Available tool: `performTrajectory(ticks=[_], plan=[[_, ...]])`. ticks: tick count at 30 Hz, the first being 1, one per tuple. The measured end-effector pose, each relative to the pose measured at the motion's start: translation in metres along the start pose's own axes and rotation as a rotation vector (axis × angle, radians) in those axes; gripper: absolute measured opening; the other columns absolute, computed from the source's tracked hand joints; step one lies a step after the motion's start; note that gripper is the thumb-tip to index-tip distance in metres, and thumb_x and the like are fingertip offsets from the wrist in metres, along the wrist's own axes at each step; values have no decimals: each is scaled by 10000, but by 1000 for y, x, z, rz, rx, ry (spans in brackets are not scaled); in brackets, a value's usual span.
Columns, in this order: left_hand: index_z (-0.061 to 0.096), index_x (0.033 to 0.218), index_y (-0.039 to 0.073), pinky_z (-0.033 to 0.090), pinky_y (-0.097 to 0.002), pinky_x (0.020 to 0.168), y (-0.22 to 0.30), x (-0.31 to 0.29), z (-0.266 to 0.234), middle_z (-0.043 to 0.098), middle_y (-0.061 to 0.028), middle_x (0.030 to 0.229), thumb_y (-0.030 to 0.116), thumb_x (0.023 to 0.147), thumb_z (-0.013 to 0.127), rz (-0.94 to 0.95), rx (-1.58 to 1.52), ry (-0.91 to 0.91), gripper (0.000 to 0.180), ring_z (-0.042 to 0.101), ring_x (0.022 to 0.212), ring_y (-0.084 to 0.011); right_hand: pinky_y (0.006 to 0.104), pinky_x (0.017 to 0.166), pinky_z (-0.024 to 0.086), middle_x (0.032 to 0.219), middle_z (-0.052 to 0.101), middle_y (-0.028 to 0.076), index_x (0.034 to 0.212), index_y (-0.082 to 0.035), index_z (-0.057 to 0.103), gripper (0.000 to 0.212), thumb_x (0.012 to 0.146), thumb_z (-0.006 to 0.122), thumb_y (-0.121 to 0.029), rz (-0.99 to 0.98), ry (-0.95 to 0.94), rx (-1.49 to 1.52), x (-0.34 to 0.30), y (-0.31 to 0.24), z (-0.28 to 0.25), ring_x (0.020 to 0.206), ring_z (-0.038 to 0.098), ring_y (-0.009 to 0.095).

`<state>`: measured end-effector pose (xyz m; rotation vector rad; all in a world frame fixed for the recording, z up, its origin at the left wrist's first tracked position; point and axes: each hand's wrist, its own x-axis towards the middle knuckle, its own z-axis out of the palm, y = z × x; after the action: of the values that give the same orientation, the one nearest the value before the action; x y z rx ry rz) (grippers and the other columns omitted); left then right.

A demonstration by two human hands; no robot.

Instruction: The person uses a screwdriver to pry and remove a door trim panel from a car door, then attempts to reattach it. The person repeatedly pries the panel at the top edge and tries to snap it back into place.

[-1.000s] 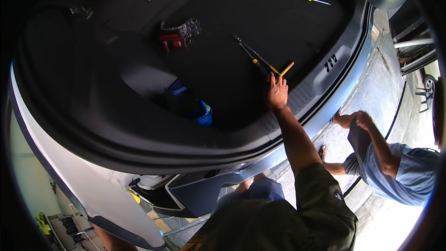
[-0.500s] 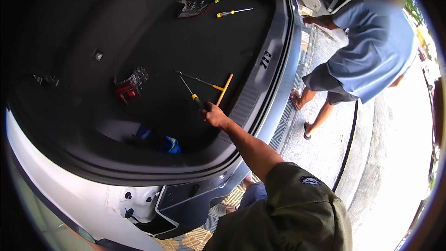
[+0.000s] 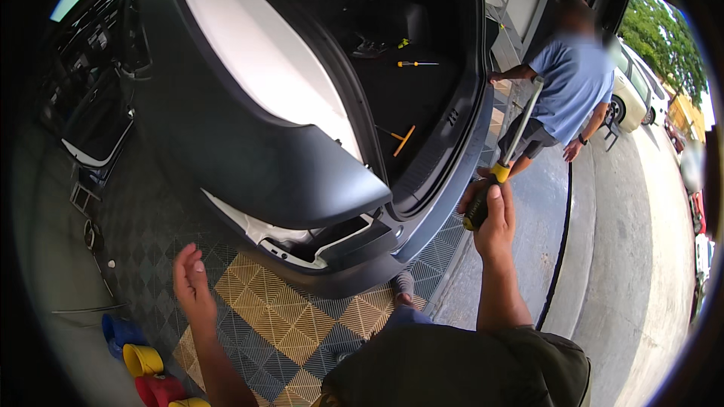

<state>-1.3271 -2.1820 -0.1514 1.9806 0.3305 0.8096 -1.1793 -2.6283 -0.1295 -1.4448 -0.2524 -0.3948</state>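
My right hand [image 3: 495, 218] is closed round the black and yellow handle of a screwdriver [image 3: 523, 126], held upright beside the car's rear bumper with its shaft pointing up. My left hand [image 3: 194, 290] is raised over the tiled floor with fingers stretched out, holding nothing, left of the car's rear corner. Between my hands is the car's dark rear side panel [image 3: 294, 173], above an exposed light recess [image 3: 305, 245]. In the open boot lie a T-handled tool [image 3: 404, 141] with an orange grip, another screwdriver [image 3: 416, 64], and a dark light unit [image 3: 368, 50].
A person in a blue shirt [image 3: 573, 75] stands at the right behind the car, one hand near the bumper. Blue, yellow and red buckets [image 3: 142, 360] stand at lower left. Patterned floor tiles [image 3: 275, 309] meet concrete paving [image 3: 603, 241]. Parked cars [image 3: 632, 87] stand farther off.
My right hand has lifted the screwdriver out of the boot, moving right. My left hand has come into view. My view has swung back to the car's corner, and the person has turned away.
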Motion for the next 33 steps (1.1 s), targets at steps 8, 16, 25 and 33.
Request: performTrajectory(ticks=[8,16,25,33], plan=[[637,1207,-24,529,-331,831,-114,-204,-100,705,-133,1022,291,963,634,-662,-80,-320,398,663,929,-211,271,664,511,949,619,113,1135,-17,497,249,945,625,-117,154,-728,253,-138,-53,192,737,608,133],[627,1219,-57,537,-383,864,-167,-204,-192,694,-204,1107,335,950,625,-736,80,-171,475,678,967,-287,294,717,524,950,601,101,1356,-12,415,345,1026,470,-93,433,-1125,585,-189,-8,420,770,592,140],[641,1200,-54,529,-367,871,-268,-146,-297,698,-216,1064,297,933,639,-897,503,-266,441,676,971,-313,314,752,544,1013,596,113,1301,-30,391,329,990,498,-42,667,-1256,569,-166,61,681,828,622,146],[660,1153,-47,541,-364,841,-352,-10,-393,696,-209,1029,263,911,653,-915,314,108,393,685,920,-311,277,748,530,996,606,90,1438,0,376,452,1007,494,-73,503,-1426,439,-149,82,898,797,608,116]])
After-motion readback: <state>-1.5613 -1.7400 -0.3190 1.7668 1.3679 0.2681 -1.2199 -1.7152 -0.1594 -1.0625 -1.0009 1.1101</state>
